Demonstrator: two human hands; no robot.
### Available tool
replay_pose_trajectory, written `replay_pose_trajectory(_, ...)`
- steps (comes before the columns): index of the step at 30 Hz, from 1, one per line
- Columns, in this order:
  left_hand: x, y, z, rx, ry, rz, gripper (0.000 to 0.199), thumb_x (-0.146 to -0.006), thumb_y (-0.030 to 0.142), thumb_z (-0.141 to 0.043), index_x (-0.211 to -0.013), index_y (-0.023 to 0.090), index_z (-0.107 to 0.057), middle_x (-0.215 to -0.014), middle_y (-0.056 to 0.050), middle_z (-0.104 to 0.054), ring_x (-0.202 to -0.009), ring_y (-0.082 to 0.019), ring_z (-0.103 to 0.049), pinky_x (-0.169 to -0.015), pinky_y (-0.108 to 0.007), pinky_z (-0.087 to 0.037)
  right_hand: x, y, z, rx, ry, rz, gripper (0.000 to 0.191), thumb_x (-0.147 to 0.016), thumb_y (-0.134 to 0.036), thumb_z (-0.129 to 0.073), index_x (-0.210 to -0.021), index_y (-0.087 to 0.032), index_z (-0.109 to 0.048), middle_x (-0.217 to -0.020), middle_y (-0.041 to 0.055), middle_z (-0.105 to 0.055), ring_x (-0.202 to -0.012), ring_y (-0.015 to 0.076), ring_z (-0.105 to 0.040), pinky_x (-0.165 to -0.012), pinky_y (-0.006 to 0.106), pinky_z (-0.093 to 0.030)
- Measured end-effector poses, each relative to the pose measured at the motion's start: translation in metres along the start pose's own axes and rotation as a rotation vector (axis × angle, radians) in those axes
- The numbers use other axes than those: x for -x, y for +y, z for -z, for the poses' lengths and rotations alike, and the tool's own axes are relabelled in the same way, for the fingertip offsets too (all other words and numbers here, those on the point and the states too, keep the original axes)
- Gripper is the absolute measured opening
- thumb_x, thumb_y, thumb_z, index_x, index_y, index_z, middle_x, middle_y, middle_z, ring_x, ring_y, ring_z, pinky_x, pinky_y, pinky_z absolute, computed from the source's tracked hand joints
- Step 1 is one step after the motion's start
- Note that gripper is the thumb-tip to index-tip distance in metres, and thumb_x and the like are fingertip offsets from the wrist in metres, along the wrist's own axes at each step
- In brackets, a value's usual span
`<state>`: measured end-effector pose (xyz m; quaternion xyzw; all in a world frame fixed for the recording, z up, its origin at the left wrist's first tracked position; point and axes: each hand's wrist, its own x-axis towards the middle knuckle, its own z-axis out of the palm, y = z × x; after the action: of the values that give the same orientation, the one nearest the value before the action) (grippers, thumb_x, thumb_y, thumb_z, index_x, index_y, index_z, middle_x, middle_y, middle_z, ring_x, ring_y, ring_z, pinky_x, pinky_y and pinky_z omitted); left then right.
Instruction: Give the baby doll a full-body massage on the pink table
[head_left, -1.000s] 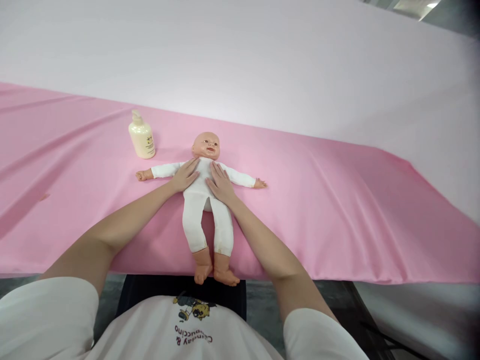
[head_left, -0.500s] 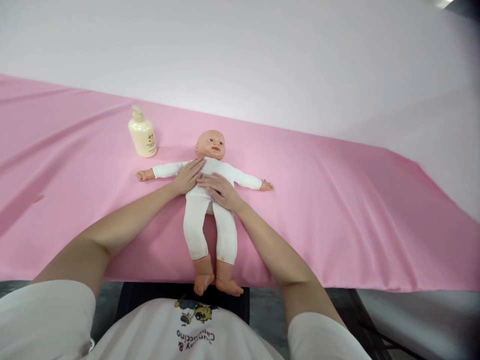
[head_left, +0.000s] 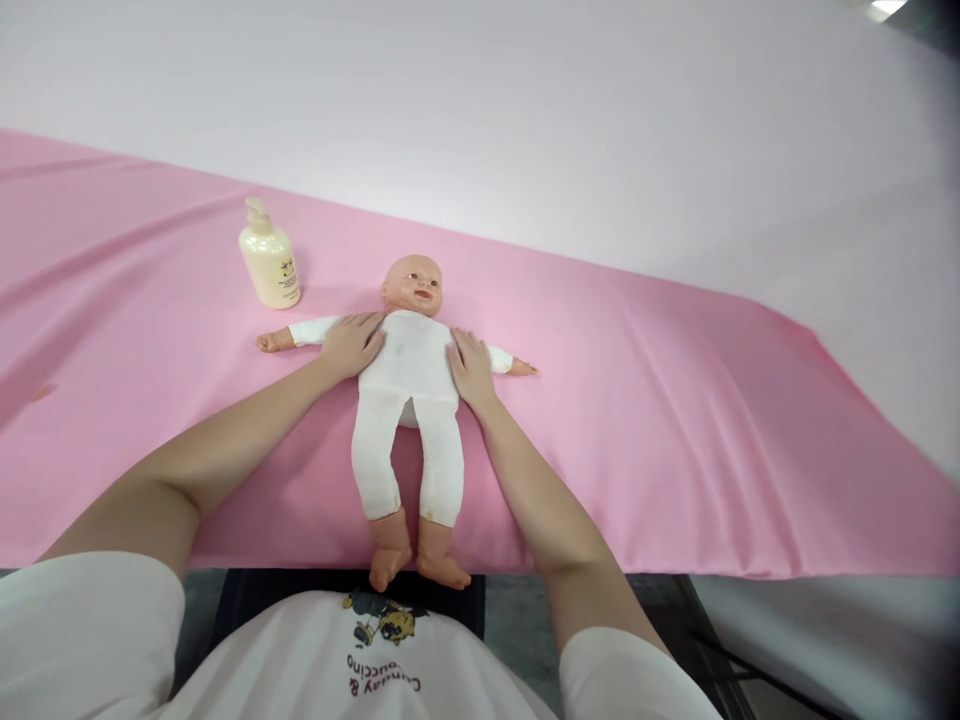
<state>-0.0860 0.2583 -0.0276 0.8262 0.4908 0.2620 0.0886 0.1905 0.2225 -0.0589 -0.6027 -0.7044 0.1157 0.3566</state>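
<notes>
A baby doll [head_left: 409, 360] in a white top and white trousers lies face up, its head away from me and its arms spread. My left hand [head_left: 354, 343] rests flat over the doll's shoulder and upper arm on the left side of the view. On the other side, my right hand [head_left: 471, 365] lies with fingers stretched along the edge of the chest and the upper arm. Neither hand grips anything. The doll's bare feet reach over the table's front edge.
A cream pump bottle [head_left: 271, 265] stands upright beyond the doll's arm at the left. Pink cloth [head_left: 637, 430] with folds covers the table. Behind it rises a white surface [head_left: 480, 120]. A dark seat edge [head_left: 232, 600] shows below the table.
Both hands have moved apart, from the doll's chest out to its shoulders and upper arms. The view has shifted a little, so the doll and bottle appear slightly further left.
</notes>
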Motion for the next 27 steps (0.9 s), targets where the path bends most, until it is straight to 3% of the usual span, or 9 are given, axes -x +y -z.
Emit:
replay_pose_trajectory(5, 0.0, -0.003, -0.001, -0.082, 0.05, 0.053, 0.058, -0.1, 0.044, -0.029, -0.13, 0.01, -0.065, -0.127, -0.021, -0.069, -0.121, -0.038, -0.062, -0.113, -0.059, -0.037, -0.002, 0.012, 0.005, 0.116, 0.106, -0.054, 0.072, -0.1, -0.062, -0.028, -0.136, -0.009, -0.06, -0.142, 0.023, -0.06, -0.143, 0.0361, -0.048, -0.124, 0.068, -0.02)
replay_pose_trajectory(10, 0.001, -0.003, -0.011, 0.02, -0.013, -0.009, 0.065, -0.102, 0.05, -0.026, -0.146, 0.01, -0.051, -0.148, -0.019, -0.056, -0.14, -0.035, -0.05, -0.123, -0.058, -0.024, -0.004, -0.002, 0.0, -0.063, -0.051, 0.0, 0.07, -0.1, -0.063, -0.03, -0.149, -0.017, -0.049, -0.157, 0.0168, -0.048, -0.151, 0.0309, -0.04, -0.128, 0.066, -0.015)
replay_pose_trajectory(14, 0.004, 0.002, -0.01, 0.168, -0.12, -0.163, 0.073, -0.102, 0.056, -0.025, -0.159, 0.012, -0.032, -0.167, -0.015, -0.03, -0.157, -0.033, -0.023, -0.128, -0.053, -0.019, 0.001, -0.026, 0.005, -0.147, -0.216, 0.179, 0.075, -0.098, -0.065, -0.036, -0.159, -0.02, -0.035, -0.169, 0.0103, -0.025, -0.161, 0.027, -0.017, -0.132, 0.056, -0.015)
replay_pose_trajectory(18, 0.009, 0.01, -0.001, 0.277, -0.232, -0.371, 0.079, -0.098, 0.062, -0.037, -0.163, 0.018, -0.025, -0.17, -0.013, -0.021, -0.16, -0.034, -0.009, -0.13, -0.057, -0.004, 0.01, -0.043, 0.018, -0.089, -0.352, 0.44, 0.066, -0.098, -0.06, -0.043, -0.154, -0.027, -0.044, -0.169, 0.0053, -0.027, -0.161, 0.0289, -0.015, -0.131, 0.061, -0.009)
replay_pose_trajectory(22, 0.014, 0.015, 0.006, 0.33, -0.241, -0.481, 0.087, -0.09, 0.062, -0.055, -0.161, 0.018, -0.03, -0.164, -0.016, -0.035, -0.157, -0.035, -0.025, -0.13, -0.058, -0.004, 0.017, -0.045, 0.022, -0.086, -0.328, 0.547, 0.053, -0.094, -0.054, -0.052, -0.139, -0.028, -0.062, -0.163, 0.0054, -0.039, -0.157, 0.0279, -0.03, -0.13, 0.059, -0.02)
replay_pose_trajectory(24, 0.014, 0.017, 0.007, 0.358, -0.194, -0.497, 0.079, -0.088, 0.058, -0.059, -0.154, 0.018, -0.041, -0.157, -0.016, -0.047, -0.15, -0.033, -0.039, -0.13, -0.056, -0.017, 0.02, -0.046, 0.021, -0.121, -0.271, 0.57, 0.045, -0.094, -0.052, -0.052, -0.127, -0.028, -0.07, -0.155, 0.0073, -0.052, -0.149, 0.0269, -0.044, -0.126, 0.057, -0.032)
replay_pose_trajectory(27, 0.014, 0.022, 0.009, 0.395, -0.116, -0.516, 0.046, -0.09, 0.049, -0.057, -0.125, 0.02, -0.064, -0.131, -0.015, -0.068, -0.131, -0.029, -0.06, -0.117, -0.049, -0.041, 0.024, -0.05, 0.018, -0.203, -0.198, 0.602, 0.035, -0.095, -0.051, -0.051, -0.102, -0.027, -0.076, -0.123, 0.0086, -0.075, -0.12, 0.0254, -0.07, -0.112, 0.053, -0.048)
